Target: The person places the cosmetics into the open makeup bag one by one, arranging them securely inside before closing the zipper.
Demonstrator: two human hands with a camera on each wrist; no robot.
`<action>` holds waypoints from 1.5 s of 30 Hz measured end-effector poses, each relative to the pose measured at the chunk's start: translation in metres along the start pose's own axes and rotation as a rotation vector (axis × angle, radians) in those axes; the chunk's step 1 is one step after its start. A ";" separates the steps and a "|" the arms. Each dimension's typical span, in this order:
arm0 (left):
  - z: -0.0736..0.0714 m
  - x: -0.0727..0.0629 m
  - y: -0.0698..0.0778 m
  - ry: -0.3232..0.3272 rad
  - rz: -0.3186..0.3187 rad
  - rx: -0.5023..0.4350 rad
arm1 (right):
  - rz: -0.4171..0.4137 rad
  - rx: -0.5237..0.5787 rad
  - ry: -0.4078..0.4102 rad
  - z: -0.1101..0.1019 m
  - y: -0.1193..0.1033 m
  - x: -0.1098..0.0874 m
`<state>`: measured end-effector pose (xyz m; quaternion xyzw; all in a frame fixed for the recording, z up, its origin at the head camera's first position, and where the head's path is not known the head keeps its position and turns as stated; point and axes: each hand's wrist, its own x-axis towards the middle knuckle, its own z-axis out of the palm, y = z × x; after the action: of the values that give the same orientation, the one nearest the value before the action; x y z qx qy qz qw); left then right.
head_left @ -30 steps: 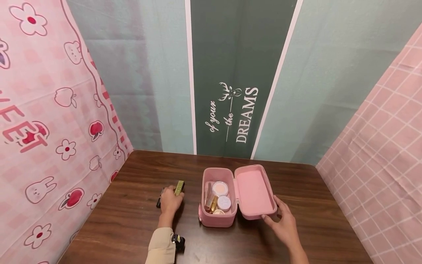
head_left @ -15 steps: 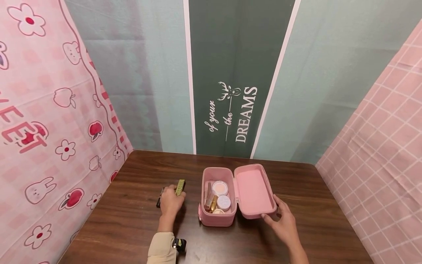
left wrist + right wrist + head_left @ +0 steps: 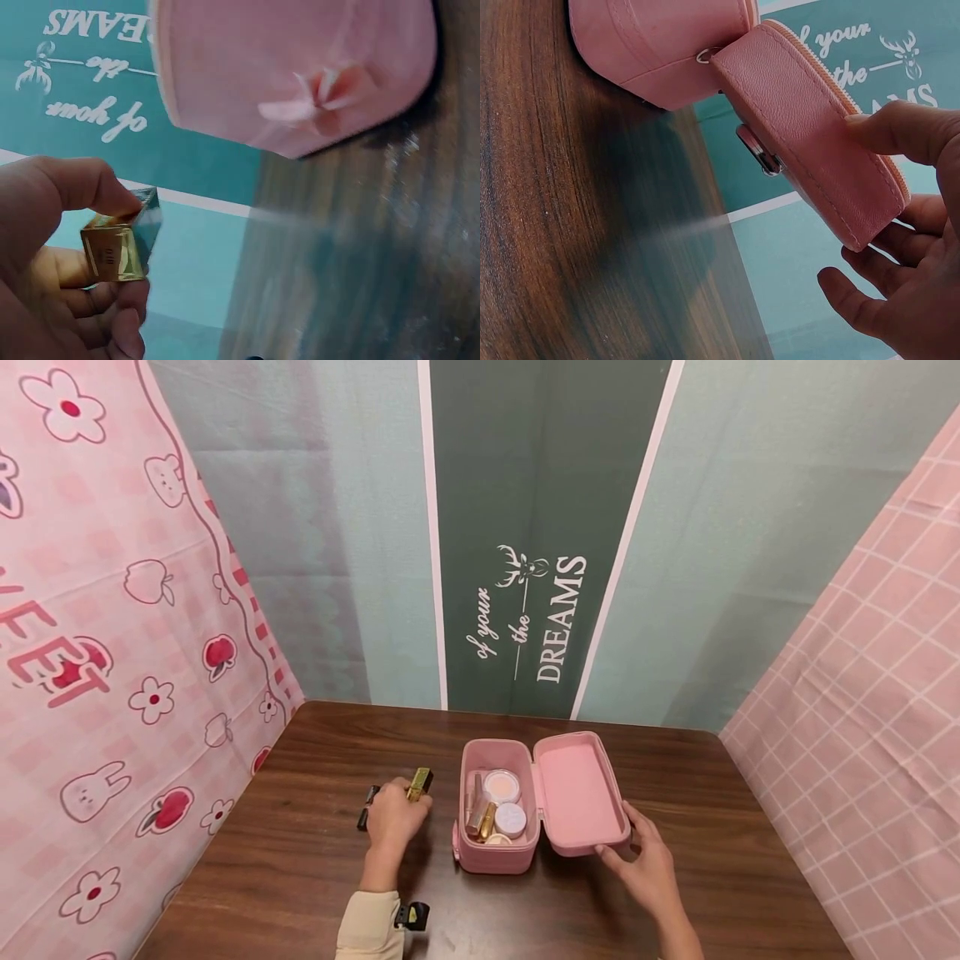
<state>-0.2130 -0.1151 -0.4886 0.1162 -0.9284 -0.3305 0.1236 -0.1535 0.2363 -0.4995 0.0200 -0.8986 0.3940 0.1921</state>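
My left hand (image 3: pixel 396 814) pinches a gold, square-sided lipstick tube (image 3: pixel 112 251) between thumb and fingers, left of the pink case. Beside that hand a slim black tube (image 3: pixel 367 808) lies on the table. The pink cosmetic case (image 3: pixel 495 860) stands with its lid (image 3: pixel 581 793) swung out to the right. My right hand (image 3: pixel 648 864) holds the lid's outer end, thumb on the near side and fingers round the far side. Inside the case are a round compact (image 3: pixel 501 787), a white-lidded jar (image 3: pixel 511 819), a gold tube (image 3: pixel 487 820) and other tubes.
The wooden table (image 3: pixel 277 860) runs back to a green-and-teal cloth backdrop (image 3: pixel 367 610). Patterned pink cloths hang at both sides. A pink bow (image 3: pixel 322 97) sticks out from the case's left side. A metal ring fitting (image 3: pixel 322 97) cannot be told apart there.
My left hand has shifted slightly right with the gold lipstick tube, baring more of the black tube. The right hand and lid stay nearly still.
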 end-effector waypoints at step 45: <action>-0.013 -0.002 0.061 -0.267 -0.016 0.008 | 0.029 0.022 -0.043 -0.003 -0.004 0.001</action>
<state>-0.2148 -0.0759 -0.4395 0.0792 -0.9370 -0.3403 -0.0042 -0.1533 0.2356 -0.4945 0.0176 -0.8983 0.4062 0.1667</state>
